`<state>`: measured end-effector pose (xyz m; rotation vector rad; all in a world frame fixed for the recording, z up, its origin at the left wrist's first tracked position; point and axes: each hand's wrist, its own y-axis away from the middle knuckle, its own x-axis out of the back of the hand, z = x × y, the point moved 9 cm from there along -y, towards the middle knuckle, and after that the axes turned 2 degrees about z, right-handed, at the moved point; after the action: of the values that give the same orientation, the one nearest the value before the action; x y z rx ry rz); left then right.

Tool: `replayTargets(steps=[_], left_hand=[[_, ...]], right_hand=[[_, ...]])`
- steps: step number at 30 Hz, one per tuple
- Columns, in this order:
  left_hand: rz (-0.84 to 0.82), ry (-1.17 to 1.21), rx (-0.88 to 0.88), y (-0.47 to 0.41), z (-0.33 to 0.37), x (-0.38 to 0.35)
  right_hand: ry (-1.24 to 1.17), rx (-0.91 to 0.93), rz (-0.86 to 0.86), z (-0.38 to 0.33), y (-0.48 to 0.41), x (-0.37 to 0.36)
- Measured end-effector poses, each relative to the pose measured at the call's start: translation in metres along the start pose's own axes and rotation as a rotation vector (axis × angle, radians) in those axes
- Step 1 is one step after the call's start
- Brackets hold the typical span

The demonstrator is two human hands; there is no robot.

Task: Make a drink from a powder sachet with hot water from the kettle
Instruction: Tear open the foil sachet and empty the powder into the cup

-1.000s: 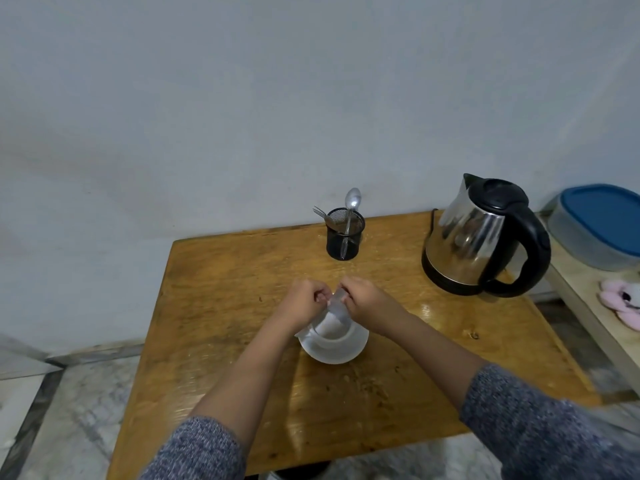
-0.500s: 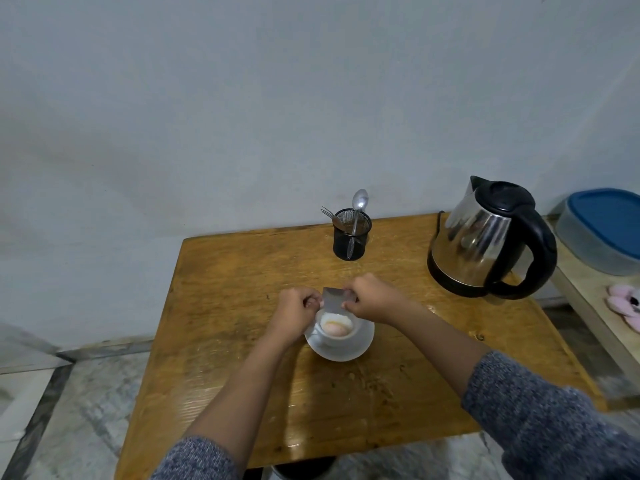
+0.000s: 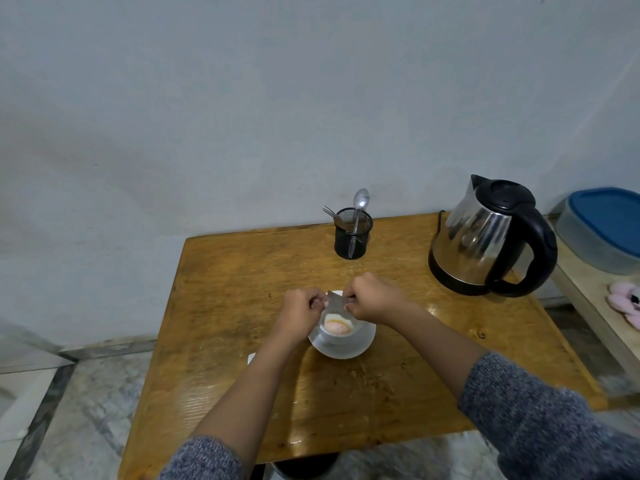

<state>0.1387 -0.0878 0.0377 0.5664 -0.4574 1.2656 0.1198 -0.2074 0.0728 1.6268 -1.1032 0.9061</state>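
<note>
Grey-blue painted wall [image 3: 242,98] fills the top half. Worn glossy brown wooden table [image 3: 242,271] takes the middle, marble-pattern floor [image 3: 86,403] at 7-8 o'clock beside it. Pale side shelf [image 3: 595,306] at 3 o'clock of the table, carrying a grey plastic tub with blue lid [image 3: 606,226] and a pink fluffy thing [image 3: 627,303], partly cut by the frame edge.

Stainless steel electric kettle with black lid, handle and base [image 3: 485,237] stands upright at 2 o'clock on the table, lid closed, handle toward the person, well apart from the cup. Black mesh cylinder holder [image 3: 352,233] at 12 o'clock near the far edge, with a metal spoon [image 3: 361,199] and a metal fork [image 3: 330,213] sticking up out of it.

Both forearms come in from 6 o'clock, grey knit sleeves [image 3: 540,410] pushed up. White round saucer [image 3: 360,344] at table centre, white cup [image 3: 341,332] sitting on it, pale cream-orange powder heap visible inside the cup. Left hand [image 3: 299,311] and right hand [image 3: 372,303] meet just above the cup's far rim, at 12 o'clock of it. Small silver foil sachet [image 3: 335,302] is between them, tilted mouth-down over the cup; left fingers curled in and pinched on its left edge, right fingers curled in and pinched on its right edge. Whether the sachet touches the rim cannot be told.

Small white scrap [image 3: 251,358] on the table at 8 o'clock of the saucer, just beside the left forearm, too small to identify
</note>
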Motion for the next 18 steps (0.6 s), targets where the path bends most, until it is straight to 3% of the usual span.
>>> replayTargets(steps=[12, 18], left_hand=[[0.015, -0.044, -0.048, 0.001, 0.01, 0.001], [0.022, -0.015, -0.033, 0.003, 0.007, 0.003]], right_hand=[[-0.011, -0.03, 0.038, 0.0, 0.002, 0.005], [-0.141, -0.083, 0.036, 0.007, -0.002, 0.0]])
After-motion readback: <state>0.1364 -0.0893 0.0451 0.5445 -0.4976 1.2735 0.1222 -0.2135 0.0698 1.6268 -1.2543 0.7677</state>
